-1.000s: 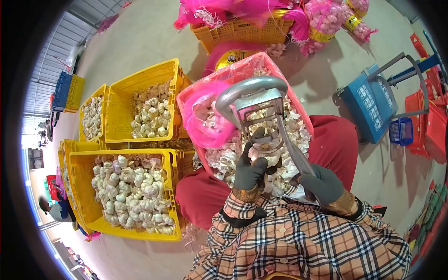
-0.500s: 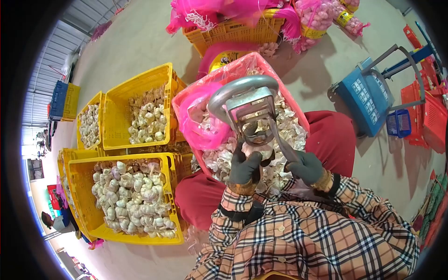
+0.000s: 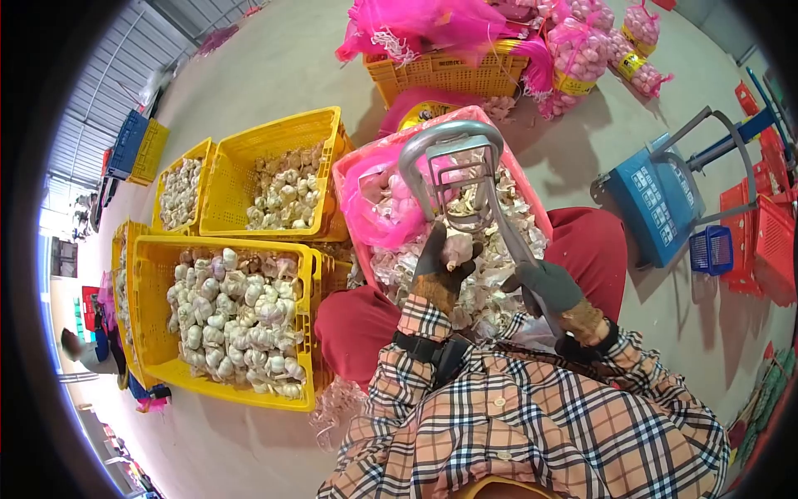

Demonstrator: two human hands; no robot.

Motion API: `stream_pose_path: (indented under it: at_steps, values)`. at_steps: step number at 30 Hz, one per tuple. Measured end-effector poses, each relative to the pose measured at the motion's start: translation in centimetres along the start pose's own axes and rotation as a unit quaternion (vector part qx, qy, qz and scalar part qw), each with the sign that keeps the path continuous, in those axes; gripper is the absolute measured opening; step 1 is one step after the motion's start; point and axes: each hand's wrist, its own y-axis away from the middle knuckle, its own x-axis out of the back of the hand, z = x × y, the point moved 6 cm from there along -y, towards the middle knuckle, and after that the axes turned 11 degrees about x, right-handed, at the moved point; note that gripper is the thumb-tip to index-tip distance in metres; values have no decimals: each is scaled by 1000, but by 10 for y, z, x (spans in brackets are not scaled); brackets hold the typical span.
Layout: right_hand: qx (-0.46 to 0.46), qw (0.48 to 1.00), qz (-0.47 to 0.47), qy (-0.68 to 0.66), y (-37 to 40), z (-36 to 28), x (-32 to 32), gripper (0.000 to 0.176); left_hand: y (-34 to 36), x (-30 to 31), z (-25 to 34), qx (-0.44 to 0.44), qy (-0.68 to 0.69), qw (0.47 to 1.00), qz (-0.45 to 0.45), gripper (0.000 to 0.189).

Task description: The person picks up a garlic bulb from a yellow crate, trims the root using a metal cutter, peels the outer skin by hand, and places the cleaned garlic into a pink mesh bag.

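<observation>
A garlic bulb (image 3: 457, 249) rests in the curled fingers of my gloved left hand (image 3: 435, 270), just below the wire-framed opening of a metal cutter (image 3: 453, 140). This cutter has a rounded grey top and a long lever handle (image 3: 509, 231). My gloved right hand (image 3: 553, 287) is closed around the lower part of that handle. Under both hands stands a pink crate (image 3: 530, 187) with garlic skins (image 3: 399, 268) in it. A bright pink mesh bag (image 3: 366, 212) lies over its left side.
Yellow crates of garlic (image 3: 141, 308) stand at my left. A blue platform scale (image 3: 657, 200) is at the right, with a small blue basket (image 3: 711, 250) and red crates beside it. Ahead are a yellow crate (image 3: 449, 77) under pink mesh and filled net bags (image 3: 578, 58).
My left hand has come down from the cutter's opening, and the garlic bulb in it now shows more fully. My right hand stays on the lever. The whole view has shifted a little.
</observation>
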Motion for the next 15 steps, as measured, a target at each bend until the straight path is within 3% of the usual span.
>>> stream_pose_path:
  at_steps: [2,3,6,7,10,12,13,15]
  values:
    - [-40,998,-47,-30,13,-11,-3,45,9,1,9,-110,-67,960,250,35]
    - [-35,997,-46,-51,17,-16,-2,47,5,-6,15,-107,-68,978,166,41]
    - [-62,995,-64,-40,30,-37,-4,47,-2,-5,17,-101,17,983,154,39]
    - [-60,995,-64,-41,30,-37,-5,47,-5,-3,19,-73,9,991,108,37]
    - [-3,998,-47,42,17,-15,-3,48,-16,11,16,-70,73,991,85,37]
    - [119,984,59,122,-10,30,8,49,-4,-2,14,-63,44,990,122,37]
    - [117,984,60,121,-18,39,7,49,1,-8,12,-53,15,986,155,37]
    - [253,932,101,241,-34,30,10,47,0,-15,10,-59,6,985,163,34]
